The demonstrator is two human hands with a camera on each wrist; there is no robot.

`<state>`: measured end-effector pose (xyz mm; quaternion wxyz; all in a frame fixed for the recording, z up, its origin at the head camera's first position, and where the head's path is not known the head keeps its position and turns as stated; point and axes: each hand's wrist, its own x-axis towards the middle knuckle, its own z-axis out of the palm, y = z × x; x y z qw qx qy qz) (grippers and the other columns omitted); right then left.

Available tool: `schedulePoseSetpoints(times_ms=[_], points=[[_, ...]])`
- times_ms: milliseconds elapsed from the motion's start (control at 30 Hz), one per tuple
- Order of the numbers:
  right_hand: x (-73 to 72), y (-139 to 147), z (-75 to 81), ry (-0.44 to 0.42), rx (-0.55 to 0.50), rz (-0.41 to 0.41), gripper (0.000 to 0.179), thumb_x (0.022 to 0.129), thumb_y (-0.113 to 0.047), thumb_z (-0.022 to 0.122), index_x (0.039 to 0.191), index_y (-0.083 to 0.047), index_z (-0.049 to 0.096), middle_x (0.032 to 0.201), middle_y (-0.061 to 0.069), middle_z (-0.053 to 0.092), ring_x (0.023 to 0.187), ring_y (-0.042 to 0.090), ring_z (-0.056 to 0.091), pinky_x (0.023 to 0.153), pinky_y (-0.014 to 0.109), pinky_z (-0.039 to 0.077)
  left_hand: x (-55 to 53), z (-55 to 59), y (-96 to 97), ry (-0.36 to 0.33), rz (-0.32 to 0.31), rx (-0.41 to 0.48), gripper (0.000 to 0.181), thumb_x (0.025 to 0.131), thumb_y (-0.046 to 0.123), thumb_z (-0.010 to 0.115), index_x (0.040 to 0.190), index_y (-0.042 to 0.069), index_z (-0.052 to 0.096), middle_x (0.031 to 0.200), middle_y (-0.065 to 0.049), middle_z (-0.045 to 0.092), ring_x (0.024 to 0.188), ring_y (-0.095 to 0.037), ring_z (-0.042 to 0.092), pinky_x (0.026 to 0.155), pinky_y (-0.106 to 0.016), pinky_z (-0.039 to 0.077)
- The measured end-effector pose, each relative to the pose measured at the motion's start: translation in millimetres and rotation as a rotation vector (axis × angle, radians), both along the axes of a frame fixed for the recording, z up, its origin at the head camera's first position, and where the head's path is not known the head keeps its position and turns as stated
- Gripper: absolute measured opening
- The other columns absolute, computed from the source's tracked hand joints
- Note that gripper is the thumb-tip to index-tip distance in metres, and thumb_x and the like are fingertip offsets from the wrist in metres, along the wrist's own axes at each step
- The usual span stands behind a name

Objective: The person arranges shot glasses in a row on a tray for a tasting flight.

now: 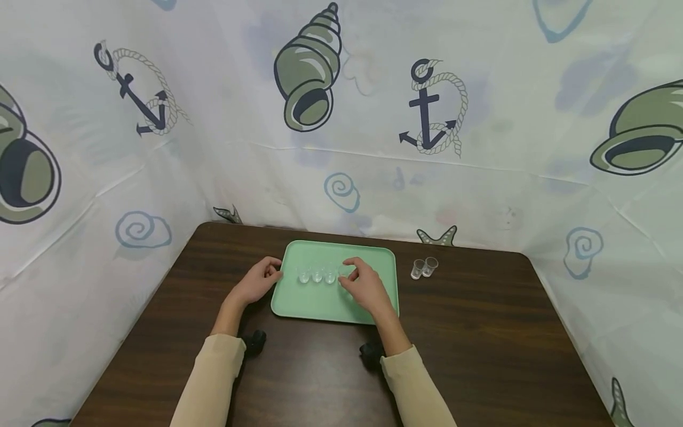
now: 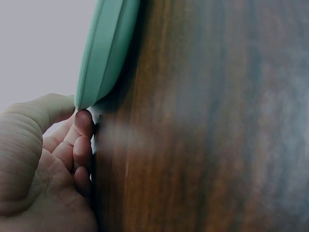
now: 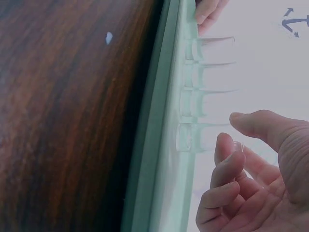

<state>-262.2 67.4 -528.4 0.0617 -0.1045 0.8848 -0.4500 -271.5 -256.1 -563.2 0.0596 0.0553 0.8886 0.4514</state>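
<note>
A pale green tray (image 1: 320,305) lies on the table. My left hand (image 1: 258,281) pinches its left rim, with the thumb against the edge and the fingers lower down in the left wrist view. Clear shot glasses stand upright in a row across the tray, the leftmost glass (image 1: 303,277) nearest the left hand. My right hand (image 1: 365,287) holds the rightmost shot glass (image 3: 185,137) near its rim between thumb and fingertips. That glass stands on the tray beside its neighbour (image 3: 187,102). Pale glare hides the upper rims in the right wrist view.
Two more clear shot glasses (image 1: 429,267) stand close together on the dark wooden table (image 1: 480,332), right of the tray. A white curtain (image 1: 224,118) printed with shells and anchors hangs behind and at both sides of the table.
</note>
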Motion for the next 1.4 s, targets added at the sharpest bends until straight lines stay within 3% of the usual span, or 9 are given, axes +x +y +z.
schedulePoseSetpoints(times_ms=[800,1033,1267,1400], points=[[8.4,42.8,5.8,0.000,0.036,-0.099,0.044,0.106,-0.034,0.068,0.146,-0.016,0.063,0.102,0.005,0.069,0.067,0.020,0.058,0.058,0.036,0.044,2.0,2.5,1.9,0.006,-0.002,-0.008,0.040,0.114,0.017,0.055,0.145,-0.007,0.051,0.101,-0.014,0.059,0.083,-0.022,0.051,0.077,-0.036,0.043],[9.2,64.4,9.4,0.039,0.008,-0.164,0.041,0.105,-0.035,0.070,0.141,-0.015,0.068,0.095,0.005,0.068,0.063,0.021,0.055,0.056,0.036,0.042,2.1,1.0,2.5,-0.001,0.002,-0.007,0.039,0.114,0.017,0.055,0.146,-0.005,0.051,0.101,-0.012,0.060,0.082,-0.021,0.050,0.079,-0.036,0.043],[5.8,93.3,19.9,0.142,0.237,-0.238,0.044,0.107,-0.040,0.064,0.145,-0.019,0.064,0.090,-0.001,0.069,0.061,0.017,0.056,0.057,0.036,0.039,0.1,0.7,0.9,0.006,0.000,-0.008,0.040,0.113,0.018,0.055,0.146,-0.005,0.051,0.102,-0.013,0.060,0.082,-0.022,0.051,0.077,-0.037,0.043],[2.2,109.5,26.2,0.153,0.283,-0.261,0.046,0.108,-0.042,0.062,0.148,-0.019,0.062,0.093,0.001,0.069,0.059,0.021,0.054,0.053,0.037,0.037,0.1,-0.9,0.1,-0.001,0.002,-0.005,0.040,0.114,0.018,0.055,0.146,-0.005,0.051,0.102,-0.013,0.060,0.082,-0.022,0.051,0.077,-0.037,0.043]])
